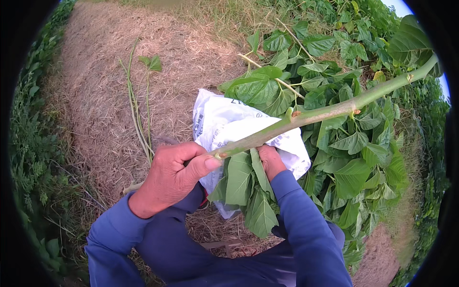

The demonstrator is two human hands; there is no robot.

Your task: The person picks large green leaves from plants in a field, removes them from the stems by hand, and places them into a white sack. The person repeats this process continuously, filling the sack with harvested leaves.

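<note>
My left hand (175,174) grips a thick green-brown branch (324,115) near its lower end, thumb along the bark. The branch slants up to the right across the view, bearing bud stubs and a big leaf (410,41) at its far part. Beneath it lies a white plastic sack (215,111) that bears printing. My right hand (271,161) reaches into the sack's mouth beside broad green leaves (239,179); its fingers are hidden behind the branch and inside the sack, so what they hold cannot be made out.
A large heap of leafy cut branches (351,172) lies to the right. Several thin stripped stems (134,104) rest on dry straw (100,71) to the left. Green plants (28,154) border both sides. A small wooden piece (222,244) lies between my legs.
</note>
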